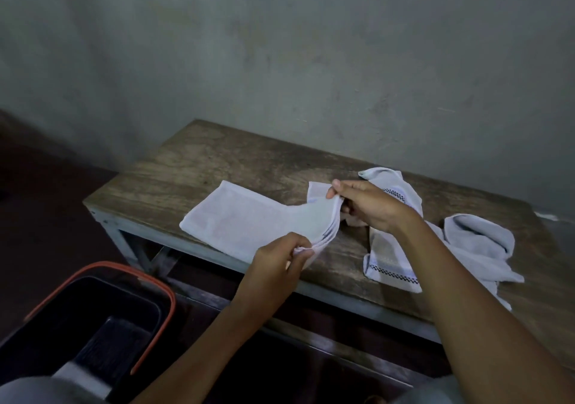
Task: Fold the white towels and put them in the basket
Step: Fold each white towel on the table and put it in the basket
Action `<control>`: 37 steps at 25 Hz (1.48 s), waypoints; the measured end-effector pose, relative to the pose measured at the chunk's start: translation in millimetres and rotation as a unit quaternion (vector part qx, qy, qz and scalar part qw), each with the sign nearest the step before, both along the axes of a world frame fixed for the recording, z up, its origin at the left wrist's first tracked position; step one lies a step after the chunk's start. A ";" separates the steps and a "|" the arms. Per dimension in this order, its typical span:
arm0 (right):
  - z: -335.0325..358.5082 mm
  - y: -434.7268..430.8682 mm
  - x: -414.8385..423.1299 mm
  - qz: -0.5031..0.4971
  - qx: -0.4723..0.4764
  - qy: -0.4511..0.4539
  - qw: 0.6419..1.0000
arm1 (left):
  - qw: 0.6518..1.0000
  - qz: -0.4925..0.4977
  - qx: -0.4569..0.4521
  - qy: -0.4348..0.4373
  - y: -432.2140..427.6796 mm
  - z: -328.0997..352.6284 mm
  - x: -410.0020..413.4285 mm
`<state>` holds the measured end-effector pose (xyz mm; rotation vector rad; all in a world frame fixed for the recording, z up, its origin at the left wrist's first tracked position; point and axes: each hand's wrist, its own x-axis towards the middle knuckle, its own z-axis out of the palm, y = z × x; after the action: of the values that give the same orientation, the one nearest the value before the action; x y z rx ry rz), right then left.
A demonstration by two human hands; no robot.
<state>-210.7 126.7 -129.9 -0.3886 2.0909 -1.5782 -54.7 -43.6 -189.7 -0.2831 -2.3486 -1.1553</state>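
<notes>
A white towel (249, 220), partly folded, lies on the left part of the wooden table (193, 160). The left hand (277, 266) pinches its near right corner; the right hand (367, 204) pinches its far right corner. The basket (93, 304) sits near left.

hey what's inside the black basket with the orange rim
Inside the basket shows only one folded white towel and a dark ribbed lining; its near end is cut off, so more could be hidden.
</notes>
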 end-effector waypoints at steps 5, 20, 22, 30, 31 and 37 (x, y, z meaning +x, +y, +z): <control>29.1 -55.6 -18.2 0.121 -0.010 0.040 0.992 | 0.977 0.115 0.174 -0.051 -76.9 41.1 -3.8; -19.9 -212.5 -75.8 0.177 0.256 0.092 0.946 | 0.947 0.194 0.071 -0.247 -208.8 -1.9 -43.9; -23.6 -215.4 -77.0 0.182 0.271 0.106 0.939 | 0.947 0.190 0.070 -0.247 -213.0 -4.4 -45.2; -30.9 -220.4 -64.0 0.154 0.296 0.148 0.931 | 0.942 0.218 0.118 -0.228 -208.4 -12.1 -46.8; -30.7 -219.7 -63.8 0.156 0.290 0.143 0.933 | 0.942 0.219 0.106 -0.229 -208.3 -14.3 -47.3; -32.2 -218.2 -66.7 0.165 0.266 0.159 0.936 | 0.934 0.255 0.099 -0.228 -213.6 -19.2 -50.3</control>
<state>-277.4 -91.5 -162.1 -0.7846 2.4245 -0.7515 -105.0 -257.2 -208.9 0.7008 -2.4289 -1.2655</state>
